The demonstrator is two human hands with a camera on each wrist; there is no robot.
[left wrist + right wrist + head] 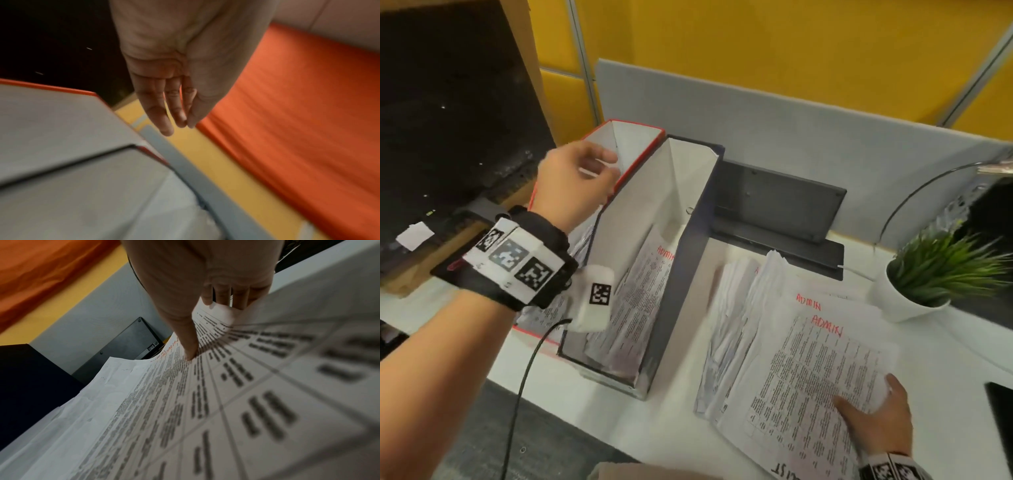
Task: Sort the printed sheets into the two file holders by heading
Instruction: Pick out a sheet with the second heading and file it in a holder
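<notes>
Two file holders stand side by side on the white desk: a red holder [640,132] at the left and a dark blue holder [698,219] to its right, which has printed sheets [643,287] headed ADMIN in it. My left hand [609,168] hovers over the red holder's rim [61,88], fingers [164,123] relaxed and empty. A thick stack of sheets [750,308] lies right of the holders. Its top sheet [825,359] is headed ADMIN in red. My right hand [869,401] pinches that sheet's near right edge, thumb [191,352] on top and fingers beneath the lifted edge.
A potted plant [928,274] stands right of the stack. Behind it, a dark flat device [774,198] leans on a grey partition [791,113]. A dark cabinet [448,120] is at the left. A black cable [524,394] hangs from my left wrist.
</notes>
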